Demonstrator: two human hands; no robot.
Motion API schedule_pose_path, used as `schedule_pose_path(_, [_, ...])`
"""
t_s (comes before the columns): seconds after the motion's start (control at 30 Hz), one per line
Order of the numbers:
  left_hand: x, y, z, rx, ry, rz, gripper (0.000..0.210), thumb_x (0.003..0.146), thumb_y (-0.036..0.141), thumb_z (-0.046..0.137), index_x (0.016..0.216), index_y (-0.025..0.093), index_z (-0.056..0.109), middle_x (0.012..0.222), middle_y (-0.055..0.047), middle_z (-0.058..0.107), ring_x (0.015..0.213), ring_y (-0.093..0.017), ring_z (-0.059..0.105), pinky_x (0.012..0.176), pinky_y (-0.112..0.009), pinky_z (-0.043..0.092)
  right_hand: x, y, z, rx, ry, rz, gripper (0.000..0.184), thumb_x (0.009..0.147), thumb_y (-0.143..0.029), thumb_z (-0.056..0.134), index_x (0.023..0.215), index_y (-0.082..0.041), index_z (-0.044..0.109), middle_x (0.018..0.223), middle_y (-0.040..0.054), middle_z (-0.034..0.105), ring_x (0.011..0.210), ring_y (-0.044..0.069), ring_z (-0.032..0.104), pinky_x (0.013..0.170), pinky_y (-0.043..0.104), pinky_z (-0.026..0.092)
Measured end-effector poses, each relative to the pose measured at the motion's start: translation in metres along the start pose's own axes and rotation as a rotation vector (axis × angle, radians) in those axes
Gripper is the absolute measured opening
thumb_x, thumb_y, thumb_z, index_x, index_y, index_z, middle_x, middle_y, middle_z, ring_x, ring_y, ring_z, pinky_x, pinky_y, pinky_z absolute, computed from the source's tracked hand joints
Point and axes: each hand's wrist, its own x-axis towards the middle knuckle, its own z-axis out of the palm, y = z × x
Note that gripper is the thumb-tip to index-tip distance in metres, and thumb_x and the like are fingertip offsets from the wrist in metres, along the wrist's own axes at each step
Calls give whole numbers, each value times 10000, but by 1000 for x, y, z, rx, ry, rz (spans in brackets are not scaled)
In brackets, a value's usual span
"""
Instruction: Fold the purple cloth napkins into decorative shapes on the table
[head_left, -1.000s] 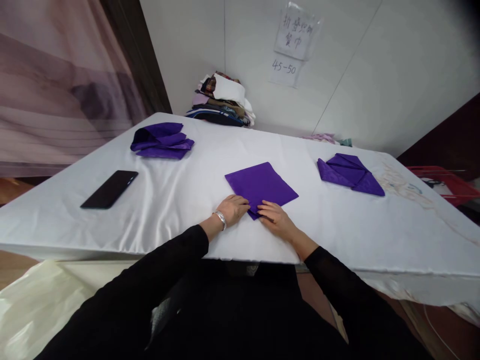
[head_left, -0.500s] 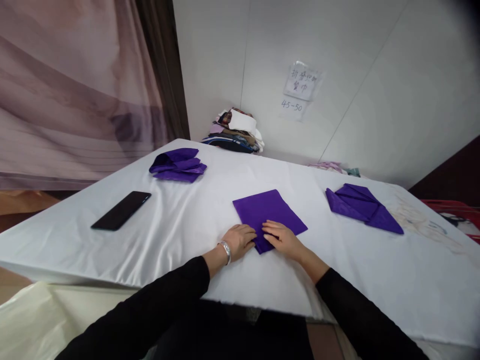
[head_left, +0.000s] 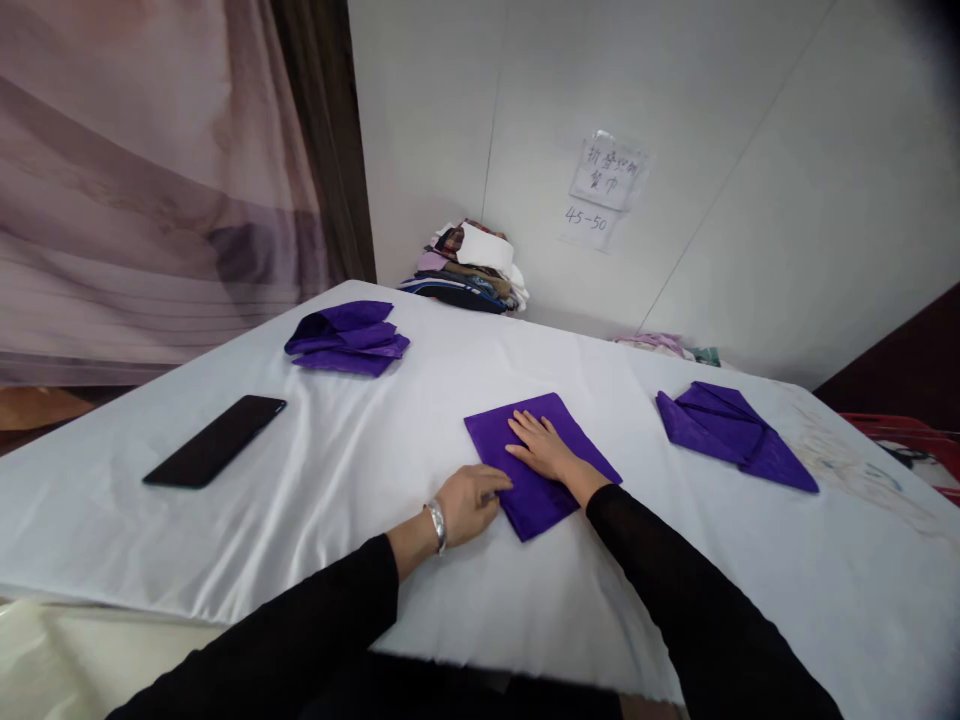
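A purple cloth napkin point(head_left: 536, 505), folded to a square, lies with one corner towards me on the white-covered table. My right hand point(head_left: 541, 445) rests flat on its upper part, fingers spread. At the napkin's left edge, my left hand point(head_left: 466, 503) has its thumb and fingers closed in a pinch on the border; a silver bracelet point(head_left: 436, 525) circles that wrist. To the right lies another purple napkin point(head_left: 731, 430), folded into a pointed shape. A third purple napkin point(head_left: 349, 338), folded in loose layers, sits at the back left.
A black phone point(head_left: 217, 440) lies on the left of the white tablecloth point(head_left: 360, 470). Against the wall stands a pile of folded clothes point(head_left: 469, 268). Paper signs point(head_left: 604, 185) hang on the wall, and a curtain point(head_left: 150, 180) covers the left side.
My right hand has moved up and left and now lies flat on the napkin. My left hand has shifted slightly down and left, now pinching at its edge. The near corner is uncovered.
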Motion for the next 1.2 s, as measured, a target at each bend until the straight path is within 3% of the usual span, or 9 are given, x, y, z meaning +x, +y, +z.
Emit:
schedule_pose_path(0.1, [20,-19,-6,127,21,-84,326,817,198,438,1083,192,627,1177,-75,620,1134,-200,526,981,-391,404,-1,1,1,3,34,-30,648,899,-587,235,1425,-210,264,1498,84,198,1381,246,132,1098,482,104])
schedule_pose_path(0.2, [37,-39,-1,324,-62,-222,436,850,357,444,1220,146,535,1347,-144,474,1290,-291,355,1042,-496,292,-2,1,-1,11,34,-41,661,890,-610,221,1424,-223,264,1496,84,204,1381,244,134,1096,486,104])
schedule_pose_path(0.3, [43,-53,10,405,-144,-300,565,855,468,408,1302,125,448,1407,-172,385,1330,-314,275,1055,-515,239,3,6,-5,9,11,-32,668,888,-617,211,1430,-229,247,1497,70,206,1382,230,135,1101,465,102])
schedule_pose_path(0.63, [37,-57,16,459,-132,-294,585,865,503,348,1329,154,424,1420,-141,377,1339,-305,256,1067,-501,205,33,65,-11,2,36,175,696,883,-623,194,1440,-206,207,1507,49,166,1387,199,106,1105,449,78])
schedule_pose_path(0.87, [37,-60,16,459,-152,-294,582,869,500,342,1342,167,409,1427,-133,368,1345,-294,246,1072,-506,191,33,97,-15,91,104,316,691,873,-633,216,1415,-210,280,1491,81,222,1381,235,136,1100,495,72])
schedule_pose_path(1.03, [42,-57,9,413,-168,-292,592,871,512,347,1344,160,402,1429,-142,361,1346,-303,240,1064,-531,197,-4,86,-15,300,299,411,645,877,-604,272,1394,-223,333,1459,91,307,1369,244,187,1107,486,140])
schedule_pose_path(1.1, [42,-52,3,372,-151,-264,574,871,502,365,1340,174,409,1435,-130,354,1349,-301,232,1066,-541,188,-33,67,-13,307,353,333,596,884,-566,321,1374,-231,372,1447,79,335,1363,235,211,1112,480,144])
schedule_pose_path(1.2, [33,-42,-5,261,-159,-113,486,852,438,444,1276,204,488,1388,-103,434,1312,-270,319,1078,-512,195,-82,34,-6,312,314,131,510,887,-497,395,1336,-257,430,1401,57,415,1343,223,268,1109,489,156])
